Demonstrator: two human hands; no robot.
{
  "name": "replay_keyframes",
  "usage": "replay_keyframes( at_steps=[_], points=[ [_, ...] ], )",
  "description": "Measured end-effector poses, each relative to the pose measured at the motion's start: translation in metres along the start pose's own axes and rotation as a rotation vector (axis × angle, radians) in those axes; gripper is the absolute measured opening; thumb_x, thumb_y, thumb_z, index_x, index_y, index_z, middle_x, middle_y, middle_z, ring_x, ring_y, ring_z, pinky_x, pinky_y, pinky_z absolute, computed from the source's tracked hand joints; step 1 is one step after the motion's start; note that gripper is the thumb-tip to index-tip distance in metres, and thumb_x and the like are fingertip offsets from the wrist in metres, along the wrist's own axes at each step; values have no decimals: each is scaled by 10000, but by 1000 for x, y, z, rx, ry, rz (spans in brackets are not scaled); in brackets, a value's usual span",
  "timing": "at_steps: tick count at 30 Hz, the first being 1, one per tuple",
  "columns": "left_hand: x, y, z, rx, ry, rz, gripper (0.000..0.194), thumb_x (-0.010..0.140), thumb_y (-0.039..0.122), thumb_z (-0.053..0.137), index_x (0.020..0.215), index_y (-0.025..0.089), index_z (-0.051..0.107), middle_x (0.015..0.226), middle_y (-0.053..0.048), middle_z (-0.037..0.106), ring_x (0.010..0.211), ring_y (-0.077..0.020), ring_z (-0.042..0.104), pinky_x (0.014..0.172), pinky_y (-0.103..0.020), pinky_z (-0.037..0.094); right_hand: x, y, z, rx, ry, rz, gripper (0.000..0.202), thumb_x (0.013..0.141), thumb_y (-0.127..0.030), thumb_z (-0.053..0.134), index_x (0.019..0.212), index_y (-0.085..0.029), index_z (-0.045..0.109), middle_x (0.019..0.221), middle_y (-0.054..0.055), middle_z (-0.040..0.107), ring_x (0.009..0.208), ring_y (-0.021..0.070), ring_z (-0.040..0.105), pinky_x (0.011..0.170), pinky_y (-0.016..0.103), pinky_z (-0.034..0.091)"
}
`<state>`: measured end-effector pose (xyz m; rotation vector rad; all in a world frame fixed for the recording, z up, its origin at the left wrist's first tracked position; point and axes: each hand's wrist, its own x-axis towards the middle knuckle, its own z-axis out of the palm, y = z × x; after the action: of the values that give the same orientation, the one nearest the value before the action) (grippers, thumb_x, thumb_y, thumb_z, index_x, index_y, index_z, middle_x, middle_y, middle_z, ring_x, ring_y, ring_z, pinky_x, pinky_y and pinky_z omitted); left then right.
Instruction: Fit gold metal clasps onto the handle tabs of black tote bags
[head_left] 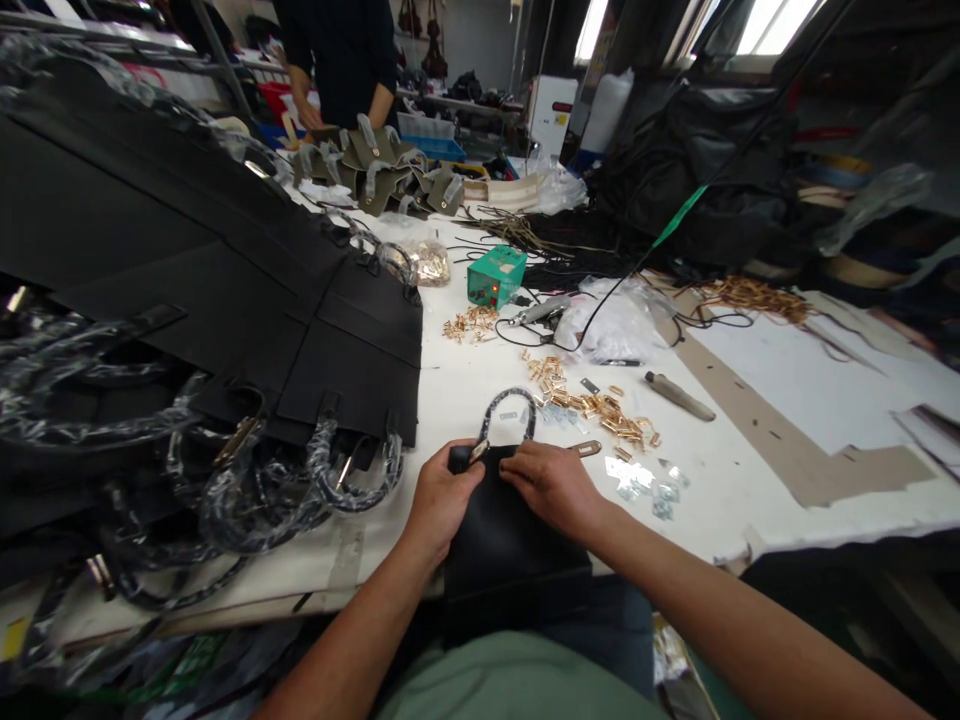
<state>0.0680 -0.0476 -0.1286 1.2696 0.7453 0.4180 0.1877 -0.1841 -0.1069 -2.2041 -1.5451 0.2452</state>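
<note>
A black handbag (510, 550) leans between my lap and the table's front edge, its plastic-wrapped handle (508, 397) standing up at the far side. My left hand (441, 500) is closed on the bag's upper left corner, thumb beside a small gold metal fitting (478, 452). On the upper right, my right hand (556, 487) has its fingers curled and pressed together at the bag's top edge; whatever lies under the fingertips is hidden. Just beyond that hand, a flat tab with a gold slotted plate (586, 448) sticks out.
Stacked black bags (352, 350) with wrapped handles fill the left side. Gold fittings (600, 408) and thin metal plates (645, 480) lie scattered to the right, near a knife-like tool (680, 396). Behind are a green box (496, 276), an electric screwdriver (541, 311) and a co-worker (341, 70).
</note>
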Motion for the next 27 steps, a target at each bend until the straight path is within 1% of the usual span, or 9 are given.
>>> replay_keyframes(
  at_steps=[3, 8, 10, 14, 18, 20, 22, 25, 27],
  points=[
    [0, 1, 1, 1, 6, 8, 287, 683, 235, 708, 966, 192, 722, 901, -11, 730, 862, -188, 634, 841, -290, 449, 0, 0, 5, -13, 44, 40, 130, 944, -253, 595, 960, -260, 723, 903, 35, 703, 875, 192, 655, 776, 289, 465],
    [-2, 3, 1, -46, 20, -45, 330, 665, 289, 742, 980, 194, 713, 870, -4, 731, 787, -172, 638, 784, -285, 468, -5, 5, 0, 173, 113, 88, 176, 912, -265, 652, 1084, -255, 688, 960, 21, 710, 867, 168, 654, 791, 270, 484],
    [-2, 3, 0, -42, 17, -56, 366, 656, 300, 756, 1006, 199, 711, 859, 3, 731, 772, -165, 640, 770, -279, 472, -6, 7, -2, 211, 116, 85, 133, 906, -237, 654, 1026, -253, 710, 938, 16, 706, 866, 161, 653, 789, 259, 486],
    [-1, 5, 0, -24, 8, -49, 394, 633, 292, 766, 1012, 199, 710, 830, 13, 733, 751, -154, 645, 747, -266, 474, -4, 7, 0, 207, 128, 96, 103, 890, -182, 662, 910, -253, 734, 902, 6, 696, 857, 151, 657, 780, 239, 483],
    [-1, 8, 2, -28, 18, -71, 428, 629, 276, 772, 1043, 192, 701, 820, 8, 745, 749, -162, 664, 739, -272, 490, -10, 1, -4, 136, 183, 55, 138, 907, -191, 629, 994, -252, 717, 932, 26, 678, 883, 174, 650, 786, 262, 493],
    [-2, 12, 1, -57, 3, -91, 426, 646, 269, 773, 1058, 191, 701, 831, -2, 756, 771, -174, 686, 762, -285, 506, -20, -3, -12, 121, 261, 16, 233, 916, -181, 601, 1126, -251, 676, 1005, 48, 669, 931, 185, 639, 822, 282, 502],
    [-3, 16, 0, -110, -39, -109, 392, 673, 270, 769, 1051, 191, 706, 849, -13, 767, 806, -190, 707, 798, -299, 523, -35, -6, -20, 117, 392, -13, 299, 933, -179, 562, 1215, -253, 631, 1093, 72, 656, 992, 195, 627, 872, 309, 503],
    [-3, 23, -3, -184, -54, -138, 349, 701, 277, 759, 1036, 191, 716, 876, -31, 777, 846, -222, 728, 822, -329, 549, -61, -11, -24, 131, 597, 1, 265, 949, -206, 539, 1184, -268, 645, 1104, 77, 657, 999, 199, 623, 885, 340, 505],
    [-5, 29, -4, -234, -27, -188, 387, 718, 290, 751, 1091, 195, 705, 885, -47, 782, 848, -250, 738, 815, -363, 569, -77, -13, -18, 161, 671, 69, 260, 926, -217, 575, 1166, -280, 652, 1088, 69, 657, 993, 204, 619, 887, 360, 506]
  ],
)
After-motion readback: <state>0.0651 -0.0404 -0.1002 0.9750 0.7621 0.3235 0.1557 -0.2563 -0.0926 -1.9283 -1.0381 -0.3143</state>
